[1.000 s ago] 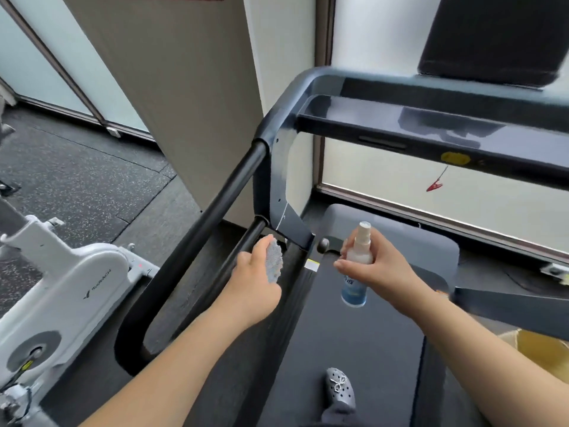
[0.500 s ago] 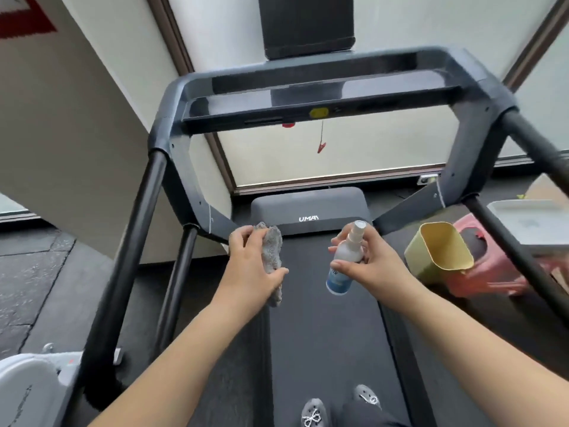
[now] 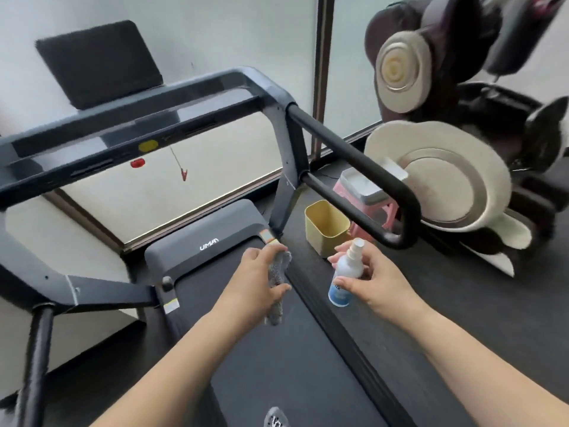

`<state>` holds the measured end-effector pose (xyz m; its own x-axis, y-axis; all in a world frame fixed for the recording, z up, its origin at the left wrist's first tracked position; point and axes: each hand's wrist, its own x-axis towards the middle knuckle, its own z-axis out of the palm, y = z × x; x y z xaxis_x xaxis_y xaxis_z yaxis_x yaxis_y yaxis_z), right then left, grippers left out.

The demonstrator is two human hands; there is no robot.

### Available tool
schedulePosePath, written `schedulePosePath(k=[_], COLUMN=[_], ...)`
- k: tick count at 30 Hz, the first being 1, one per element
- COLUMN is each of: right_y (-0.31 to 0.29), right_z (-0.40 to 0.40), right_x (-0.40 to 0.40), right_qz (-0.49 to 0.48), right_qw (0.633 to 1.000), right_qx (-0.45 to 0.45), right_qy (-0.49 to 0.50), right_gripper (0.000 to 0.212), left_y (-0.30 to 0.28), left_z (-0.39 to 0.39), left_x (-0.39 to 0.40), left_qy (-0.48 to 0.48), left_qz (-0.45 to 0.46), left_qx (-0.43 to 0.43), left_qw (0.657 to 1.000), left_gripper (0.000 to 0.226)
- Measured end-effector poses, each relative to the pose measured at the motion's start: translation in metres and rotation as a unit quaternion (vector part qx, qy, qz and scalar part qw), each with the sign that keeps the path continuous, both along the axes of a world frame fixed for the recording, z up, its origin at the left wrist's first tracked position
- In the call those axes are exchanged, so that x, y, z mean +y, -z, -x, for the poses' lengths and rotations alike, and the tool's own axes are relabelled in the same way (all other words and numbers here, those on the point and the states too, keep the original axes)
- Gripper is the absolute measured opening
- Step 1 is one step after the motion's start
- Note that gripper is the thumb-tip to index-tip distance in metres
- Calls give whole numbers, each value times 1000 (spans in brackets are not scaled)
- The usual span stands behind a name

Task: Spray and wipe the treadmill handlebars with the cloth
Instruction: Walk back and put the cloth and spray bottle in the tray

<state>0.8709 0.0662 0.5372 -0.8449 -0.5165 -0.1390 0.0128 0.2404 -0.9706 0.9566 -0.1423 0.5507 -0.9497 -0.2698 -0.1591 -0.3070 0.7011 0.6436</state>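
Note:
My left hand (image 3: 257,280) grips a grey cloth (image 3: 278,274) above the treadmill belt (image 3: 292,365). My right hand (image 3: 377,282) holds a small white spray bottle (image 3: 346,274) with a blue label, upright, nozzle at the top. The right handlebar (image 3: 354,158) is a black looped tube that runs from the console frame (image 3: 147,118) toward me and ends just above and right of the bottle. The bottle is below the loop's near end, not touching it. The left handlebar (image 3: 37,349) shows at the lower left.
A yellow bin (image 3: 326,226) stands on the floor right of the treadmill, beside a pink stool (image 3: 385,211) with a white tray on it. A large cream and black massage chair (image 3: 455,180) fills the right. My shoe (image 3: 275,419) is on the belt.
The view has swung from the left handlebar across the console to the right handlebar. Both hands kept hold of the cloth and the bottle and moved right with it.

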Motion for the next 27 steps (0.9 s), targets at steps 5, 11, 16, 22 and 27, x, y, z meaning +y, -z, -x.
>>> schedulePosePath(k=[5,11,16,22,27], right_y=[2,7,16,21,20], right_z=[4,0,-1,12,33], right_x=[114,240,320,388,415], right_qz=[11,7,4,17,21], right_qw=[996,983,971,952,940], right_qx=[-10,-6,-21,-18,-6], right_qy=[90,185,237,305,341], right_gripper=[36,36,37,36,38], left_y=[-2,3,7,14,17], left_z=[36,67,87,124,157], left_x=[104,228,304,369,399], left_qy=[82,165,180,234,273], left_qz=[-5,2,-13,11,26], left_qx=[27,16,35,39,46], left_qw=[996,986,983,971,961], left_gripper=[57,68,78,63,64])
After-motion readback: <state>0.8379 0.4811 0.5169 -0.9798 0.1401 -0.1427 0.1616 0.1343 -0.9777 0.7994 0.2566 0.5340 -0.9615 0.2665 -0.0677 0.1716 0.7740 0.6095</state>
